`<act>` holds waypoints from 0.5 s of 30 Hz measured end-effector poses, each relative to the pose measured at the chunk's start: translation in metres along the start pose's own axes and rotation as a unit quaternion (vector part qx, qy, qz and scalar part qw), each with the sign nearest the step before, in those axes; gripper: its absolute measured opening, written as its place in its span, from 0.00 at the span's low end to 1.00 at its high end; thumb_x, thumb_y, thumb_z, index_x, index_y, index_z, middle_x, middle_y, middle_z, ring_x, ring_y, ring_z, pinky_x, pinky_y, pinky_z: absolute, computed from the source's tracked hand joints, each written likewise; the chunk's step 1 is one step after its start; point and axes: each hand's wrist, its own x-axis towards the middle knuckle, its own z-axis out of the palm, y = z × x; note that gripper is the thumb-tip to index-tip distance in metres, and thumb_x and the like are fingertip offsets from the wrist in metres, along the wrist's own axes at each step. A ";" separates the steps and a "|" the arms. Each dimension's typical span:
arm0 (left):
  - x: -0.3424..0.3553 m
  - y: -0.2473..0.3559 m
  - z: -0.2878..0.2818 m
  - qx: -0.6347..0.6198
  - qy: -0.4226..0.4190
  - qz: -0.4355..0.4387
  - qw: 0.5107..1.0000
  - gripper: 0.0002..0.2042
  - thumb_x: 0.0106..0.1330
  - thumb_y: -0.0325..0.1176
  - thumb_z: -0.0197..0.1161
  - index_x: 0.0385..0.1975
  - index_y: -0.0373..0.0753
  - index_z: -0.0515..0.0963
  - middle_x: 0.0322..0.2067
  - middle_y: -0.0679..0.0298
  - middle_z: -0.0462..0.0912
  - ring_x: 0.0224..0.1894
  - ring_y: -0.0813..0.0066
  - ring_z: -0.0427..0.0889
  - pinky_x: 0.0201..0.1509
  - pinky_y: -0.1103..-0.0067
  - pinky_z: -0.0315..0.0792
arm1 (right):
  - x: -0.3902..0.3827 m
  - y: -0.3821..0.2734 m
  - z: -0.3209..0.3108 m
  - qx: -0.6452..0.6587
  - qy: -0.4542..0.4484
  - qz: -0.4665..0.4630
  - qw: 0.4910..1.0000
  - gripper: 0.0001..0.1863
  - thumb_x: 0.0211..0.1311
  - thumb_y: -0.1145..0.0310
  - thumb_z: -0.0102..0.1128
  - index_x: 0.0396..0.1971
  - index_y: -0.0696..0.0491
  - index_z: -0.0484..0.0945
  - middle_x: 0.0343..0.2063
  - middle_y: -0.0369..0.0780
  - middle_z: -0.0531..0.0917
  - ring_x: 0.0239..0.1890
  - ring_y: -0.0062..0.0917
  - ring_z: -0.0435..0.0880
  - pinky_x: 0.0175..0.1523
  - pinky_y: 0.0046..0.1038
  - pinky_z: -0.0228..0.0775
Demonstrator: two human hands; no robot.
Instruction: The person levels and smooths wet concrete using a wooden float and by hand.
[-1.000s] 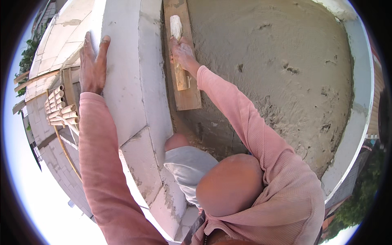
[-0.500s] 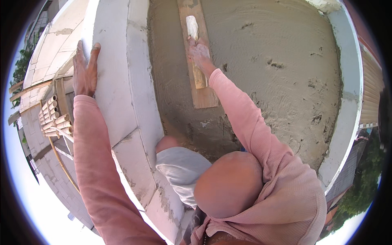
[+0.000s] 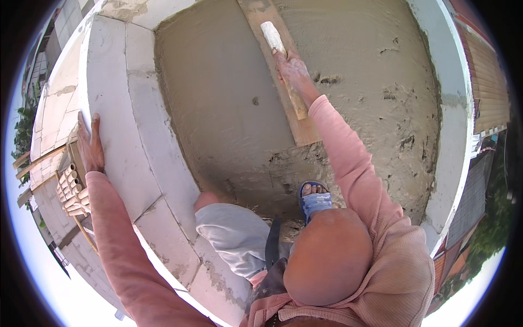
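Note:
My right hand (image 3: 294, 72) is wrapped around the lower part of the pale, mortar-crusted handle of a long wooden float (image 3: 306, 134). The float's board lies flat on wet grey mortar (image 3: 218, 92), angled from far to near. To its left the mortar is mostly smooth, with one small pit; to its right it is rough and pocked. My left hand (image 3: 91, 143) rests on the outer edge of the white block wall (image 3: 117, 92), thumb and fingers apart, holding nothing. My left forearm stretches along the outside of that wall.
A lower block wall (image 3: 455, 103) borders the mortar on the right. Near me are my bent knee (image 3: 329, 259) and a sandalled foot (image 3: 314, 195) by rough mortar. Bamboo poles (image 3: 71, 188) and wooden planks stick out beyond the left wall.
The float, with my right hand on it, has shifted rightward over the mortar, baring a smoother strip on its left. The view has shifted too, and my sandalled foot now shows.

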 end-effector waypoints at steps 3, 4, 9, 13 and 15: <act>0.003 -0.018 0.001 0.019 0.006 0.012 1.000 0.46 0.65 0.70 0.46 0.76 0.44 0.48 0.73 0.47 0.52 0.75 0.51 0.51 0.77 0.63 0.46 | -0.019 -0.008 -0.014 0.038 0.027 0.003 0.999 0.32 0.69 0.40 0.50 0.34 0.61 0.72 0.17 0.44 0.78 0.23 0.32 0.83 0.28 0.37 0.74; 0.004 -0.016 0.003 0.020 0.009 0.012 1.000 0.46 0.65 0.70 0.46 0.76 0.44 0.48 0.73 0.48 0.52 0.75 0.52 0.51 0.77 0.63 0.46 | -0.019 -0.005 -0.026 0.037 0.031 0.004 0.999 0.32 0.69 0.40 0.50 0.34 0.61 0.72 0.17 0.44 0.78 0.23 0.32 0.83 0.28 0.37 0.74; 0.000 -0.013 0.001 0.032 0.015 0.015 0.999 0.45 0.66 0.69 0.45 0.75 0.42 0.48 0.73 0.48 0.52 0.75 0.52 0.51 0.77 0.64 0.45 | -0.030 0.033 -0.101 0.147 0.133 0.061 0.978 0.28 0.70 0.41 0.51 0.41 0.56 0.72 0.20 0.34 0.74 0.17 0.18 0.74 0.22 0.24 0.71; -0.001 -0.004 0.003 0.042 0.018 0.027 0.999 0.45 0.67 0.68 0.45 0.75 0.41 0.50 0.72 0.47 0.54 0.75 0.52 0.51 0.77 0.65 0.46 | -0.061 0.039 -0.146 0.103 0.135 0.094 0.981 0.30 0.70 0.40 0.50 0.45 0.57 0.73 0.18 0.35 0.74 0.15 0.18 0.73 0.21 0.25 0.70; 0.000 -0.011 -0.002 0.033 0.019 0.026 0.999 0.44 0.67 0.68 0.46 0.75 0.41 0.50 0.72 0.47 0.54 0.75 0.53 0.51 0.77 0.65 0.46 | -0.071 0.022 -0.144 0.057 0.080 0.077 0.992 0.31 0.70 0.40 0.50 0.46 0.58 0.73 0.18 0.35 0.74 0.14 0.18 0.73 0.21 0.24 0.68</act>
